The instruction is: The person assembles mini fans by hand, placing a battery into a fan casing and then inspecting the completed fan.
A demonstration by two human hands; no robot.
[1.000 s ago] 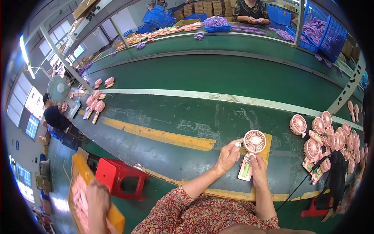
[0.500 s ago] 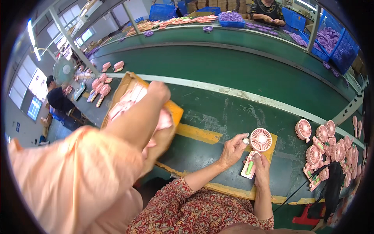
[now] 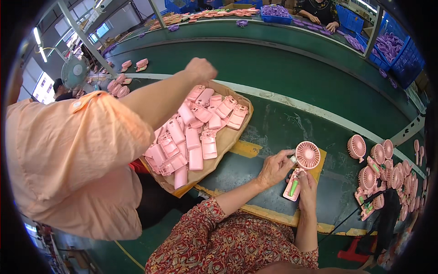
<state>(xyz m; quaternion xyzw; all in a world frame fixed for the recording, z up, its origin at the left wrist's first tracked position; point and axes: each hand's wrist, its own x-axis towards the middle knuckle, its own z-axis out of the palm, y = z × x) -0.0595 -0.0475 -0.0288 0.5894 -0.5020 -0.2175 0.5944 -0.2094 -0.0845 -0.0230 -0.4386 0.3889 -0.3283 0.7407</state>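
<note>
Dark green and edged with worn yellow tape, a long work surface (image 3: 232,171) is seen from above in a factory hall, bordered on its far side by a pale rail (image 3: 283,98) and a wide green belt (image 3: 273,64). Just beyond the wearer's patterned sleeves, a small pink handheld fan (image 3: 308,155) is held above the near part of the surface, its round slatted head uppermost. Its handle is open, and a green piece (image 3: 294,186) is shown inside. The handle is clamped between the thumb and fingers of the right hand (image 3: 307,189). The left rim of the head is met by the fingertips of the left hand (image 3: 277,170); whether something is pinched there cannot be told. The two hands are held slightly apart, close to each other.

To the left, a shallow cardboard box (image 3: 226,146) is filled with loose pink casings (image 3: 196,153). It is reached across by a co-worker in a peach shirt (image 3: 77,169), whose hand (image 3: 200,68) is curled above its far edge. To the right, a cluster of similar pink fans (image 3: 392,169) is heaped beside a dark object. Across the belt, purple parts (image 3: 276,11) are piled in a blue tray, near another seated person.
</note>
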